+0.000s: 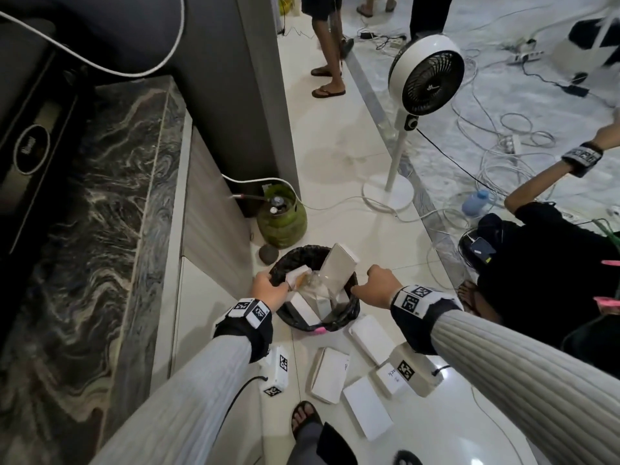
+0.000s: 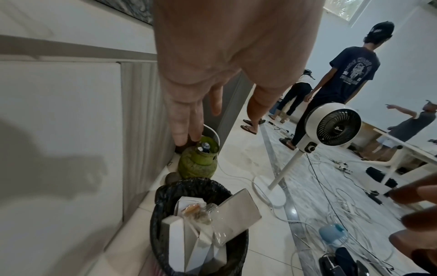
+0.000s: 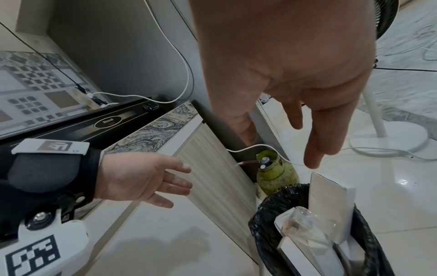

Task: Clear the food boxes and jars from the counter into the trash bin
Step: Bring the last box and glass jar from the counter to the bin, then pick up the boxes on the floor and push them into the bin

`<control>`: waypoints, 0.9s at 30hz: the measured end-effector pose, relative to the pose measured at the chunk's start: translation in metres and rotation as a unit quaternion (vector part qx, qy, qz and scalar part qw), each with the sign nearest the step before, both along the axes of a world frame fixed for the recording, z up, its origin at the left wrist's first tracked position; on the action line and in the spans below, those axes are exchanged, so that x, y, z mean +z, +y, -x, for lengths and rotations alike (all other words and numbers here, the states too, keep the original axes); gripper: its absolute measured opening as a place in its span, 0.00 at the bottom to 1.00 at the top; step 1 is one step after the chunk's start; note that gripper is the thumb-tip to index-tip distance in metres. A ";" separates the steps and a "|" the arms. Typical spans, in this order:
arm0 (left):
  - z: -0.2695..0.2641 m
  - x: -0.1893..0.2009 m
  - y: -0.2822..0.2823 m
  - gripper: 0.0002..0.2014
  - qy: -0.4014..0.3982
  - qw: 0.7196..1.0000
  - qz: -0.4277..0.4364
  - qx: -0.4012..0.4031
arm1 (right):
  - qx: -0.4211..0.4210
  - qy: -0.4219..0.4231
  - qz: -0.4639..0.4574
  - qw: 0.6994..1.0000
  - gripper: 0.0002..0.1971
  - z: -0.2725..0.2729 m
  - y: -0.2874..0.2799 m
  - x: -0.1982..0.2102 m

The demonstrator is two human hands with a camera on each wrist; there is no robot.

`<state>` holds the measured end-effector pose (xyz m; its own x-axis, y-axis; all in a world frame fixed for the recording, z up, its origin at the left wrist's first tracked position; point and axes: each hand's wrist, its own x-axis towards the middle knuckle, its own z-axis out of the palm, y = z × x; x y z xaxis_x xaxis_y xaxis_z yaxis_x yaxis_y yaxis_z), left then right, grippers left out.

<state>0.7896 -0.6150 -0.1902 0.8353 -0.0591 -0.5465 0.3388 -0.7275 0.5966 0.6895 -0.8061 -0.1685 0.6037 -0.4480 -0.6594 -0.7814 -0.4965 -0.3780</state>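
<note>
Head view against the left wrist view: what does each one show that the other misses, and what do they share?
Only the head view shows the white food boxes lying on the floor beside the bin, the marble counter, and both hands, left hand and right hand, open above the bin.

Only the left wrist view shows the white table at the far right and the bystanders full height.

Both show the black-lined trash bin stuffed with upright boxes and a clear jar, the green gas cylinder and the standing fan.
</note>
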 end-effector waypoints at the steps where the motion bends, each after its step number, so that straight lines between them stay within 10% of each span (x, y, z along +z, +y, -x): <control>1: 0.013 0.001 0.000 0.19 -0.007 1.000 -0.003 0.007 | 0.007 -0.007 0.000 1.000 0.29 0.010 -0.002 0.001; 13: 0.181 -0.055 0.019 0.26 0.064 0.996 -0.052 0.025 | 0.113 0.040 -0.036 0.992 0.25 0.149 -0.022 -0.041; 27: 0.250 -0.202 0.048 0.26 0.147 0.983 -0.113 -0.017 | 0.050 0.177 -0.083 0.980 0.27 0.238 0.000 -0.221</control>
<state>0.5398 -0.5674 -0.3927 0.6392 0.0664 -0.7661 0.4460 -0.8436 0.2990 0.4517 -0.8064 -0.3893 0.3601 -0.2678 -0.8936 -0.8284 -0.5323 -0.1743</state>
